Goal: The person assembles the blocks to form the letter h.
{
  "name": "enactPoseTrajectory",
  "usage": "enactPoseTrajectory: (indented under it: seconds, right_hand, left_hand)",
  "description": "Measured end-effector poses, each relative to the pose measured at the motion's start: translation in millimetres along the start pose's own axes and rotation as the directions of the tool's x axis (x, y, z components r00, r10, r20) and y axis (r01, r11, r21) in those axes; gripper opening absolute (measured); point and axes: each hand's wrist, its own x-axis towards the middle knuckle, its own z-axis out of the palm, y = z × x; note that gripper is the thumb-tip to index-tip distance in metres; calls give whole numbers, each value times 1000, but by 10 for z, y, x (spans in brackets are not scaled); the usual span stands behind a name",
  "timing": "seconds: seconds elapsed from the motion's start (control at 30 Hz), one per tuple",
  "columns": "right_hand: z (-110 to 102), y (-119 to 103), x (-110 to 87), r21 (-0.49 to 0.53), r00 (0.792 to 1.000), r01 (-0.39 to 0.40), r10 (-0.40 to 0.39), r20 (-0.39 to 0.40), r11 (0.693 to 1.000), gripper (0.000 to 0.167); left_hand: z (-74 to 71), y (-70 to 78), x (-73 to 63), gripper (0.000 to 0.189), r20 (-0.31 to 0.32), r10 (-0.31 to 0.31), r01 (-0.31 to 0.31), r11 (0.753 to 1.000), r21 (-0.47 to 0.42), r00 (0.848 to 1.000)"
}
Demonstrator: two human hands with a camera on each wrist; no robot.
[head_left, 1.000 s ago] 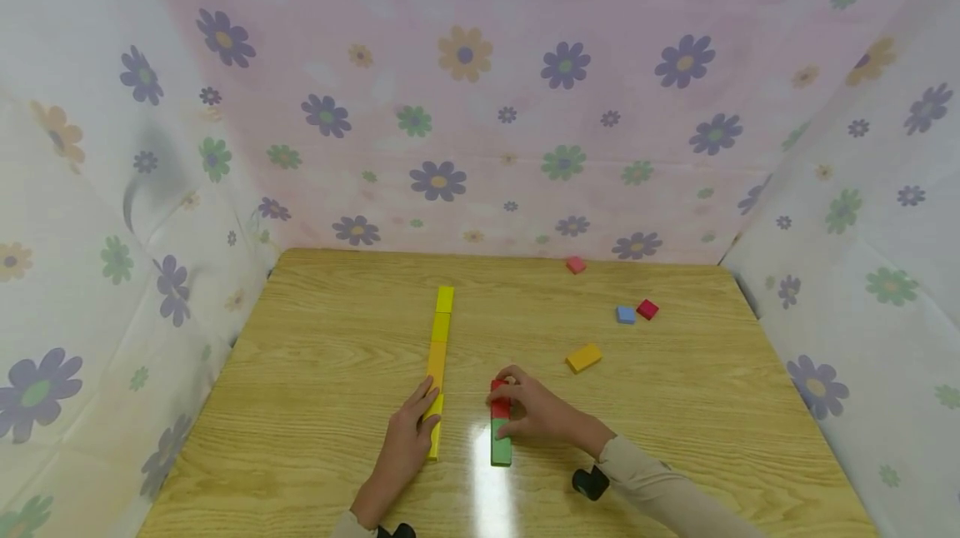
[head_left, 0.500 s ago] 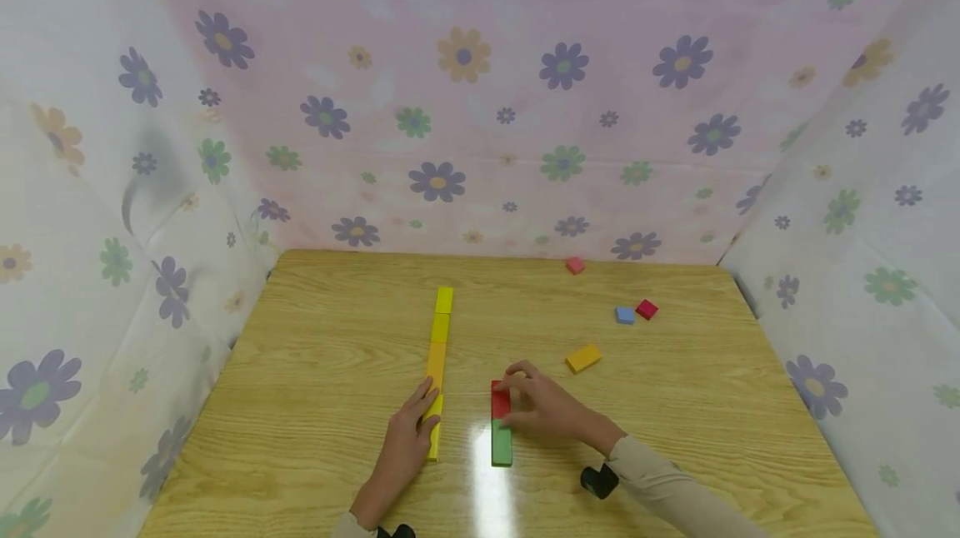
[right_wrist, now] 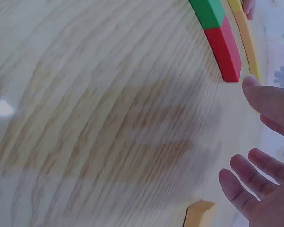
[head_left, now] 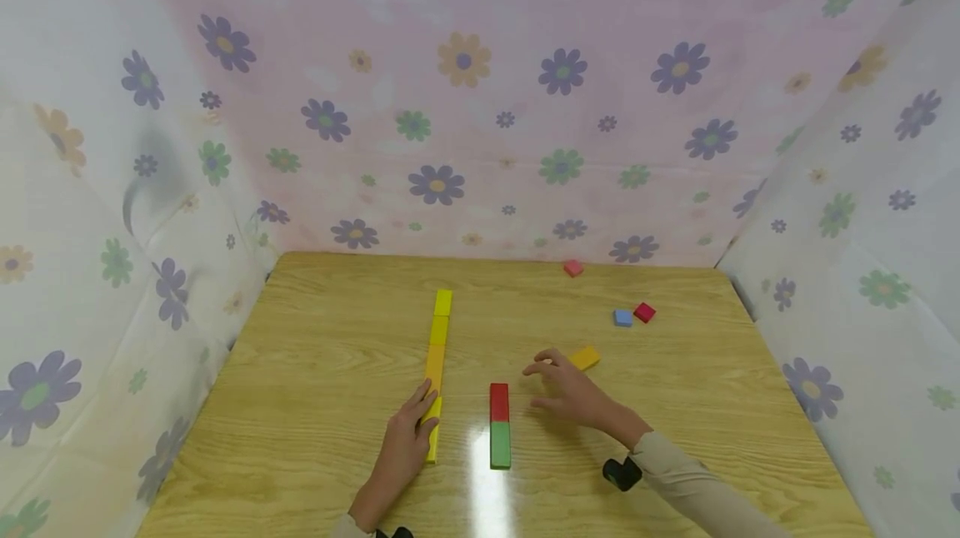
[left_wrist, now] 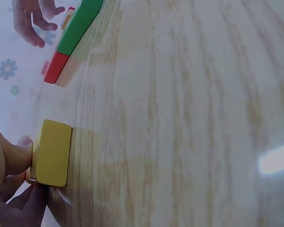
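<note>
A row of yellow and orange blocks runs away from me on the left of the table in the head view. My left hand point(head_left: 405, 436) holds the nearest yellow block point(left_wrist: 54, 153), thumb on one side and fingers on the other. To the right of that row, a red block point(head_left: 498, 401) and a green block point(head_left: 500, 445) lie end to end. My right hand point(head_left: 573, 392) hovers to the right of the red block with fingers spread and nothing in them. Just behind it lies a loose orange block point(head_left: 587, 357), partly hidden by the hand in the head view.
Farther back on the right lie a small blue block point(head_left: 622, 318), a dark red block point(head_left: 644, 312) and a pinkish-red block point(head_left: 573, 268). Flowered cloth point(head_left: 495, 130) hangs around the back and sides of the wooden table point(head_left: 315, 355).
My right hand has let go of the red block and moved right, toward the orange block. The red and green blocks stay end to end. My left hand has kept its place.
</note>
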Motion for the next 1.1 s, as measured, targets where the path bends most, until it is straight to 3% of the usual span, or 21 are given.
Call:
enactPoseTrajectory:
  seconds: [0.3, 0.5, 0.8, 1.1]
  right_hand:
    - [-213, 111, -97, -25, 1000, -5, 4, -26, 1000, 39]
    - [-302, 232, -124, -84, 999, 3, -6, -39, 996, 39]
    - [-396, 376, -141, -154, 999, -31, 25, -36, 988, 40]
    - [-461, 648, -150, -221, 997, 2, -18, -71, 975, 33]
  left_hand:
    - [9, -24, -10, 44, 4, -12, 12, 1000, -14, 1000]
    - [5, -25, -15, 43, -14, 30, -30, 1000, -7, 999]
    - [2, -2, -25, 44, -13, 8, -9, 1000, -24, 1000]
    - [-1, -9, 2, 44, 11, -2, 3, 999, -33, 1000]
